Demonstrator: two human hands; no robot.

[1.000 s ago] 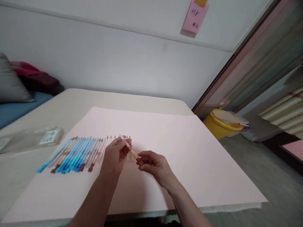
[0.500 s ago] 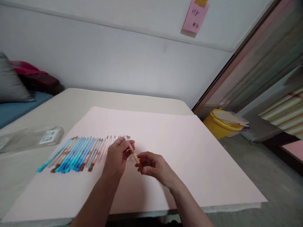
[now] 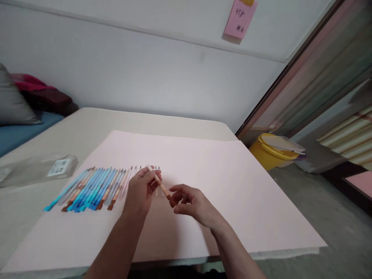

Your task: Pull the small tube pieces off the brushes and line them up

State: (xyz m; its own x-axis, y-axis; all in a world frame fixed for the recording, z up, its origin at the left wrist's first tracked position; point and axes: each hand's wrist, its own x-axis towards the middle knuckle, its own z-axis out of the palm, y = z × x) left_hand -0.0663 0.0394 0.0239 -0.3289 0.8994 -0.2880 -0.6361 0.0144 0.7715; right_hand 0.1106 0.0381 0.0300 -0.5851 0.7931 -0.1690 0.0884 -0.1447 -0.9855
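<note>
A slim peach pen with a white tip and a brown end slants between my hands above the pink sheet. My left hand pinches it near the white tip. The curled fingers and thumb of my right hand are at its brown end, loosely around it. Left of my hands lies a row of pens in blue, turquoise, brown and grey, side by side with their points away from me. Several pale pens continue the row, partly hidden behind my left hand.
A clear plastic bag with a white label lies on the table's left part. Beyond it are a grey cushion and a dark red item. A yellow bucket stands on the floor at the right. A pink note hangs on the wall.
The pen has shifted slightly left in my left hand, and its brown end has risen a little. My right hand stays at that end.
</note>
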